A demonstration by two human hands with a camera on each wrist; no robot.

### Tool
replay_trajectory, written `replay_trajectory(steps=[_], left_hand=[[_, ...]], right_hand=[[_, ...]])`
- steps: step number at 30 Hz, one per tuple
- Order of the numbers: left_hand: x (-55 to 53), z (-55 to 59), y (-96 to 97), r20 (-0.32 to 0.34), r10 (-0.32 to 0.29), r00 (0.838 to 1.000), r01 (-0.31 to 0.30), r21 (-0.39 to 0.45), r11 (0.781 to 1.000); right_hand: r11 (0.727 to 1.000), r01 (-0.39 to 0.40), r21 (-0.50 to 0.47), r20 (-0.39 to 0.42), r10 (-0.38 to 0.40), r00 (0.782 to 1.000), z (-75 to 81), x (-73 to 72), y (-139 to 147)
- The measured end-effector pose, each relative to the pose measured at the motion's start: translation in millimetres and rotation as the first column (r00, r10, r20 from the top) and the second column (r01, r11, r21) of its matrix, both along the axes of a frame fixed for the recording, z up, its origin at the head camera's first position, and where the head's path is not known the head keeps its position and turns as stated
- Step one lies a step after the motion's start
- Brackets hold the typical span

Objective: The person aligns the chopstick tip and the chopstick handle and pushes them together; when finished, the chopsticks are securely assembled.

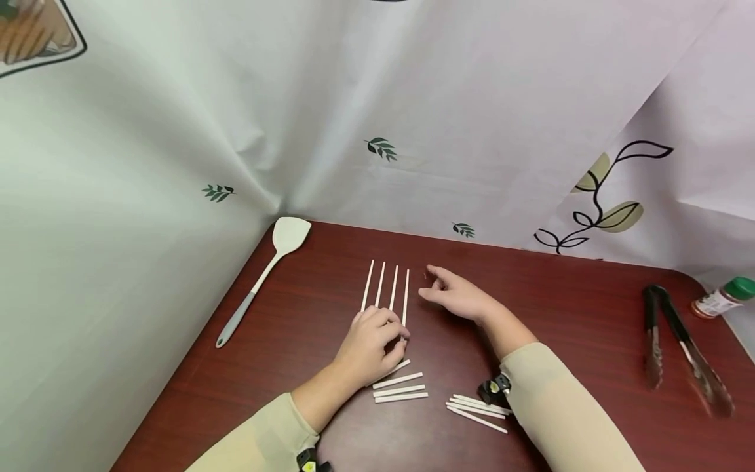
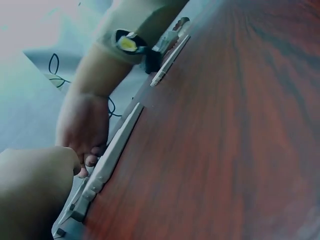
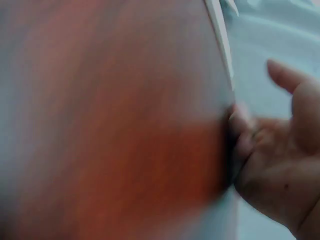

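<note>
Several thin white sticks lie side by side in a row on the table, pointing away from me. My left hand point(image 1: 376, 342) lies over their near ends, its fingers bent. Its thumb and index finger pinch the near end of the rightmost white stick point(image 1: 406, 295). To the right of the row, my right hand point(image 1: 457, 296) hovers with thumb and index finger extended and nothing between them. More white sticks point(image 1: 401, 397) lie crosswise just below the left hand, one partly behind it. In the left wrist view the left fingertips are hidden; the right wrist view is blurred.
A loose pile of white sticks point(image 1: 478, 412) lies by the right wrist. A white spatula point(image 1: 289, 235) with a grey handle rests at the left edge. Tongs point(image 1: 687, 347) and a green-capped bottle point(image 1: 721, 299) are at the right. Printed cloth point(image 1: 472, 118) hangs behind the dark red table point(image 1: 283, 373).
</note>
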State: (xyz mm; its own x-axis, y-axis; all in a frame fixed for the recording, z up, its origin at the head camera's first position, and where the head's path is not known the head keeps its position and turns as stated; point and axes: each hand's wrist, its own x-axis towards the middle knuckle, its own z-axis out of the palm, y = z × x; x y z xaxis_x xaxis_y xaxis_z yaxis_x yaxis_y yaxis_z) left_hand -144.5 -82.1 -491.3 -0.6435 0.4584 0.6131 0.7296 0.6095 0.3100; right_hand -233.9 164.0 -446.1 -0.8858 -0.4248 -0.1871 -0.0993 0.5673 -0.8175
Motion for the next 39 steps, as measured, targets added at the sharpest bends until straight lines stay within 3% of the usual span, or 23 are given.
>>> replay_trajectory(steps=[3,6,9,13,15,17,20,23,26,28,32,36,39], left_hand=[[0.8,0.7,0.1,-0.01,-0.023,1.0,0.023,0.001,1.0],[3.4,1.6,-0.6,0.004,-0.04,0.999,0.04,-0.006,0.999],[7.6,2.1,-2.5,0.019,-0.049,0.999,0.049,-0.014,0.999],[12.4,0.5,-2.7,0.025,-0.071,0.997,0.072,-0.019,0.997],[14.1,0.4,-3.4,0.032,-0.08,0.996,0.08,-0.02,0.997],[15.7,0.8,-4.7,0.039,-0.088,0.995,0.089,-0.02,0.996],[19.2,1.1,-7.8,0.04,-0.099,0.994,0.1,-0.017,0.995],[23.9,0.2,-11.2,0.034,-0.116,0.993,0.116,-0.017,0.993],[28.3,-0.3,-14.9,0.04,-0.134,0.99,0.135,-0.027,0.99],[29.7,-0.5,-16.2,0.046,-0.153,0.987,0.155,-0.033,0.987],[30.1,-0.5,-17.1,0.053,-0.211,0.976,0.214,-0.042,0.976],[30.7,-0.5,-16.9,0.05,-0.277,0.96,0.28,-0.067,0.958],[31.2,-0.5,-16.6,0.044,-0.307,0.951,0.309,-0.082,0.947]], right_hand=[[0.984,-0.022,-0.175,-0.006,0.022,1.0,-9.0,4.9,19.8],[0.945,-0.001,-0.326,-0.012,-0.003,1.0,-18.9,12.3,39.0],[0.869,0.067,-0.491,-0.008,-0.082,0.997,-29.3,23.6,55.1],[0.732,0.102,-0.674,-0.002,-0.139,0.99,-39.6,47.7,75.6],[0.704,0.096,-0.704,-0.015,-0.15,0.989,-40.7,60.9,82.9],[0.727,0.096,-0.68,-0.052,-0.178,0.983,-40.0,73.6,87.0],[0.809,0.101,-0.579,-0.169,-0.24,0.956,-39.3,91.6,87.7],[0.903,0.078,-0.422,-0.379,-0.254,0.89,-41.0,109.5,83.0],[0.956,0.037,-0.29,-0.558,-0.2,0.805,-44.1,127.1,75.0],[0.973,0.014,-0.23,-0.625,-0.158,0.765,-46.0,138.3,70.3],[0.991,-0.001,-0.136,-0.692,-0.094,0.715,-49.3,157.0,65.7],[0.999,-0.016,-0.046,-0.739,-0.023,0.673,-50.7,168.0,65.5],[0.999,-0.03,-0.013,-0.749,0.01,0.662,-50.3,172.2,65.5]])
